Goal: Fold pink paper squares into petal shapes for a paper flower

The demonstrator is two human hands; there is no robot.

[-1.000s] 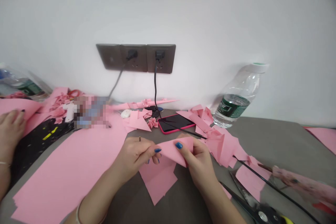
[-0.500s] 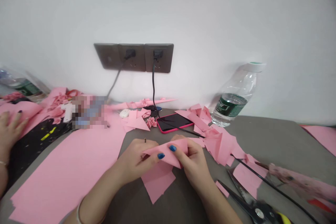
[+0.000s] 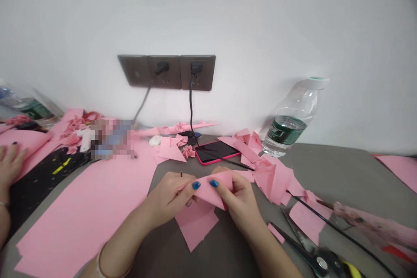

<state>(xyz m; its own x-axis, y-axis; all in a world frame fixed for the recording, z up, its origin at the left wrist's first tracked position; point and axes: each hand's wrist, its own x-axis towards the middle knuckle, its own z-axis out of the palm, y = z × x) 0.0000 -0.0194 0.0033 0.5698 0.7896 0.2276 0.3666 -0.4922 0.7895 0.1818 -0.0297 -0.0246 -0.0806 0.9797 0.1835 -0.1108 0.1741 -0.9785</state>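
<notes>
From afar, I hold a folded pink paper point(image 3: 206, 191) in the left hand point(image 3: 172, 193) and right hand point(image 3: 243, 197), both curled closed on its opposite ends, above the gray surface point(image 3: 345, 169), in front of the phone point(image 3: 224, 147) near that surface's far edge.

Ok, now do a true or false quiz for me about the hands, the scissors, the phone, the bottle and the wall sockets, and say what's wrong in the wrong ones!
1. The left hand and right hand both hold the pink paper. True.
2. The scissors are closed. False: their blades are spread apart.
3. The phone has a green edge. False: its edge is bright pink.
4. The bottle on the right has its cap on. True.
5. Nothing is plugged into the wall sockets. False: two plugs are in.
</notes>
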